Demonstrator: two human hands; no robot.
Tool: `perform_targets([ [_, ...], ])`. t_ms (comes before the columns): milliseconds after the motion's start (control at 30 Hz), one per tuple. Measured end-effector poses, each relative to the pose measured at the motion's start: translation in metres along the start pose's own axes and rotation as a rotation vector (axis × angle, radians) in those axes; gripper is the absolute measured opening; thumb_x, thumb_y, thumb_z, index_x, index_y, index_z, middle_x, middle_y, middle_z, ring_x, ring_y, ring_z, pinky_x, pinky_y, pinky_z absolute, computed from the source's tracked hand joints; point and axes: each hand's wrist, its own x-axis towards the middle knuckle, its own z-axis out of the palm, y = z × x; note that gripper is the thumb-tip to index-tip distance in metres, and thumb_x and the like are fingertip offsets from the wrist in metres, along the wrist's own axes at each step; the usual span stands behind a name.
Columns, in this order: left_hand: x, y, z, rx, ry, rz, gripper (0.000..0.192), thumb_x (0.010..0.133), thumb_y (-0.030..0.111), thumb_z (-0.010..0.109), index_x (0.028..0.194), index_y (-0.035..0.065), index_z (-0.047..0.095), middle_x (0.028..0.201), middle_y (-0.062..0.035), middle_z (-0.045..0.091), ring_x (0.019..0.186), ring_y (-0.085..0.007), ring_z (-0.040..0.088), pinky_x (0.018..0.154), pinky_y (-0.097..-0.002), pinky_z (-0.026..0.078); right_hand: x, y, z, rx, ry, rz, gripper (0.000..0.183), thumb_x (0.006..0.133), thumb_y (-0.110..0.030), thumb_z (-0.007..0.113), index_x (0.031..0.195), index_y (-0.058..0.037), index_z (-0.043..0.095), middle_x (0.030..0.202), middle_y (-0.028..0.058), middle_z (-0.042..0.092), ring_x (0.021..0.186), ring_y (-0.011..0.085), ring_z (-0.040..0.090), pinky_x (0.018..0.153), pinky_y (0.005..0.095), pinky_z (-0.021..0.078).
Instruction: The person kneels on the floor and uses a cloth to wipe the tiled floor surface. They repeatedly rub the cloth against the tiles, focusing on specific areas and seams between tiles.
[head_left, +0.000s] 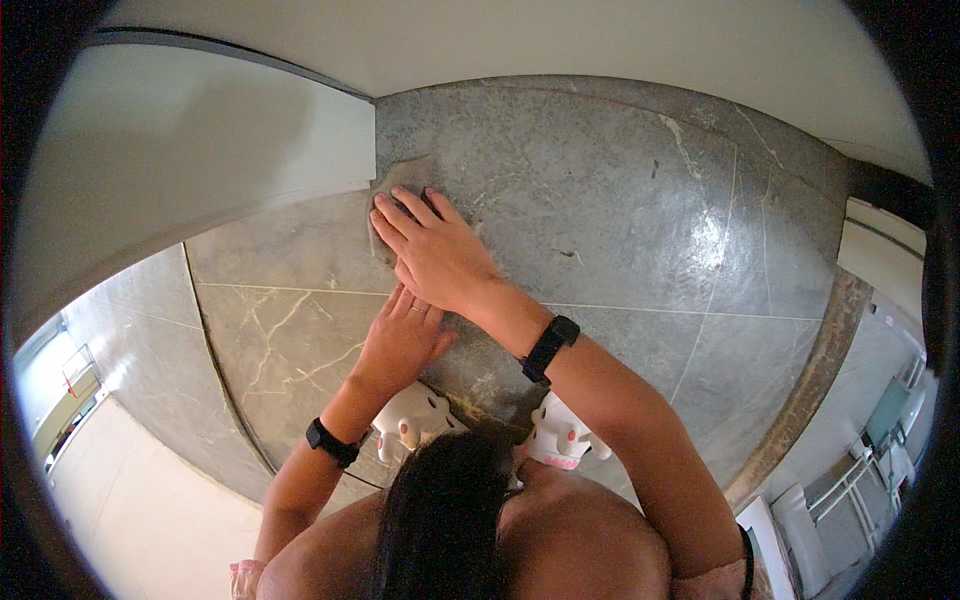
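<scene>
My right hand (439, 251) lies palm down, fingers spread, on a thin grey-brown piece that looks like a cloth (411, 171), spread on the grey veined tile floor (600, 180). It is partly hidden by the fingers and blends with the tile. My left hand (401, 337), with a ring on one finger, is flat and low beside it. Its fingertips reach the heel of my right hand and are partly covered; its thumb stands apart. Both wrists wear black bands.
A pale panel (225, 127) rises at the upper left, its corner near my right fingertips. A pale wall (600, 37) runs along the top. White slippers (559, 431) are on my feet. A brown stone edge (810, 382) curves at the right, with a white metal frame (847, 487) beyond.
</scene>
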Motion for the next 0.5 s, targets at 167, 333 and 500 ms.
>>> perform_targets([
  [167,0.007,0.006,-0.004,0.008,0.038,-0.020,0.069,0.087,0.037,0.069,0.136,-0.0073,0.049,0.140,-0.0234,0.050,0.138,-0.0387,0.042,0.119,-0.0482,0.031,0.012,0.002,0.001,-0.036,0.109,0.106,0.054,0.088,-0.026,0.064,0.138,-0.0091,0.057,0.138,0.0105,0.053,0.127,0.0262,0.047,0.105,0.0433,0.0385],
  [333,0.006,0.007,0.007,0.034,0.053,-0.043,0.073,0.088,0.038,0.068,0.139,-0.0080,0.045,0.144,-0.0248,0.047,0.141,-0.0397,0.039,0.120,-0.0488,0.030,0.019,0.003,0.002,-0.065,0.164,0.118,0.051,0.085,-0.025,0.066,0.134,-0.0119,0.060,0.132,0.0096,0.056,0.119,0.0255,0.050,0.099,0.0423,0.0403],
  [500,0.005,0.006,0.014,0.062,0.046,-0.054,0.073,0.088,0.039,0.067,0.139,-0.0079,0.046,0.143,-0.0248,0.048,0.140,-0.0407,0.040,0.120,-0.0491,0.029,0.028,0.002,0.007,0.011,0.167,0.179,0.048,0.084,-0.023,0.068,0.131,-0.0139,0.062,0.131,0.0080,0.056,0.119,0.0265,0.051,0.098,0.0435,0.0403],
])
